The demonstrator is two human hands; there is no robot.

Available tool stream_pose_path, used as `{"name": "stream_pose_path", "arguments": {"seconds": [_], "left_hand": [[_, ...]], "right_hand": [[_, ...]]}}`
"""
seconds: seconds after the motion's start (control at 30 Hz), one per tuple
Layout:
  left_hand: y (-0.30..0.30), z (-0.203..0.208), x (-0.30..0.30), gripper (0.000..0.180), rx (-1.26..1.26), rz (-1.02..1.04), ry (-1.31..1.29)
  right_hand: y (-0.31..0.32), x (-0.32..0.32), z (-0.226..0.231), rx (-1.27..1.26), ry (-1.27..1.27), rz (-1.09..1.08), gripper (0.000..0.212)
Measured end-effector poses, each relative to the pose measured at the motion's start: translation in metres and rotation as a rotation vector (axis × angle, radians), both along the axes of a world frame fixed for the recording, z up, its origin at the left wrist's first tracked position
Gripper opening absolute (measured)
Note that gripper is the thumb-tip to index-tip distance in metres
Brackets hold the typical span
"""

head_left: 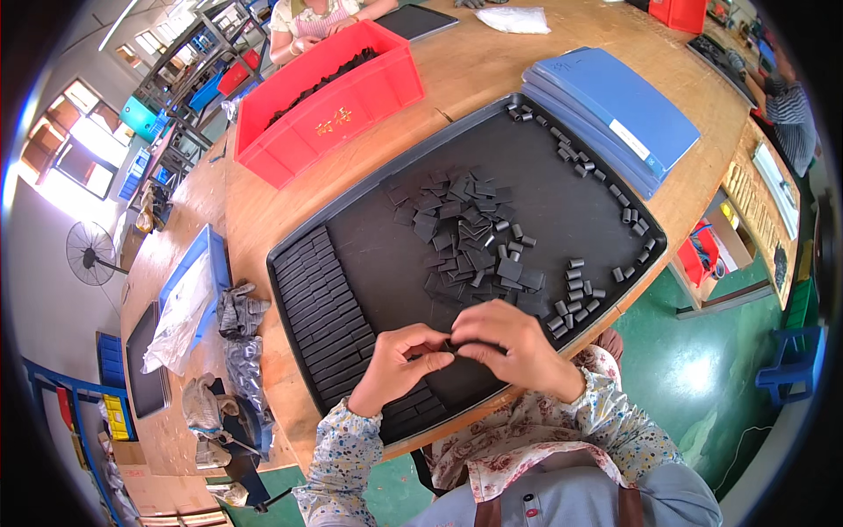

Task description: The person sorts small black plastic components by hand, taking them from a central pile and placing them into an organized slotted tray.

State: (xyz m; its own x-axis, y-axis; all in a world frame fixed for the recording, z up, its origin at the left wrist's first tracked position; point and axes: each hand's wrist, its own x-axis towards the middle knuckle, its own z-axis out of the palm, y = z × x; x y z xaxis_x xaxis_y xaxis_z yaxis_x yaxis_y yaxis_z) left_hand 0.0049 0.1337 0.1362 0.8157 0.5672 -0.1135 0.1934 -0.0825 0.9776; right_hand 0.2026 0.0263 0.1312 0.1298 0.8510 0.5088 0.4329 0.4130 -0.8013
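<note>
My left hand [406, 362] and my right hand [514, 347] meet above the near part of a large black tray [360, 224]. Both are closed, thumbs and fingertips pinching a small black piece [450, 346] between them. Fingers cover most of that piece, so its exact shape cannot be made out. Just beyond my hands lies a loose heap of flat black pieces [474, 211]. Short black cylinders [575, 285] lie near my right hand and along the tray's right side. Narrow black blocks [320, 299] sit in tight rows along the left side, beside my left hand.
A red bin [351, 114] of black parts stands beyond the tray, with a person [320, 18] behind it. Blue folders [615, 105] are stacked at the tray's far right. Left of the tray are a blue crate [206, 263] with white plastic and some gloves [206, 413].
</note>
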Motion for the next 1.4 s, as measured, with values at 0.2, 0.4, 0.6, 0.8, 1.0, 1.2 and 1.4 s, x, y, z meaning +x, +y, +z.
{"name": "stream_pose_path", "arguments": {"seconds": [0.2, 0.4, 0.6, 0.8, 1.0, 1.2, 1.4], "left_hand": [[0.024, 0.006, -0.008, 0.025, 0.744, 0.156, 0.165], [0.023, 0.005, -0.004, 0.021, 0.860, 0.068, 0.062], [0.028, 0.008, -0.009, 0.018, 0.635, 0.229, 0.104], [0.038, 0.002, -0.015, 0.009, 0.829, 0.255, 0.091], [0.036, 0.004, -0.013, 0.018, 0.805, 0.205, 0.136], [0.033, 0.004, -0.010, 0.009, 0.770, 0.232, 0.150], [0.024, 0.007, -0.004, 0.010, 0.773, 0.207, 0.079]], "right_hand": [[0.011, 0.042, -0.009, -0.102, -0.432, -0.510, 0.042], [0.011, 0.047, -0.018, -0.167, -0.437, -0.453, 0.040], [0.011, 0.051, -0.020, -0.147, -0.369, -0.443, 0.034], [0.011, 0.047, -0.018, -0.097, -0.427, -0.468, 0.034], [0.010, 0.050, -0.025, -0.080, -0.399, -0.470, 0.029], [0.013, 0.040, -0.009, -0.064, -0.429, -0.541, 0.017], [0.008, 0.047, -0.023, -0.023, -0.434, -0.549, 0.021]]}}
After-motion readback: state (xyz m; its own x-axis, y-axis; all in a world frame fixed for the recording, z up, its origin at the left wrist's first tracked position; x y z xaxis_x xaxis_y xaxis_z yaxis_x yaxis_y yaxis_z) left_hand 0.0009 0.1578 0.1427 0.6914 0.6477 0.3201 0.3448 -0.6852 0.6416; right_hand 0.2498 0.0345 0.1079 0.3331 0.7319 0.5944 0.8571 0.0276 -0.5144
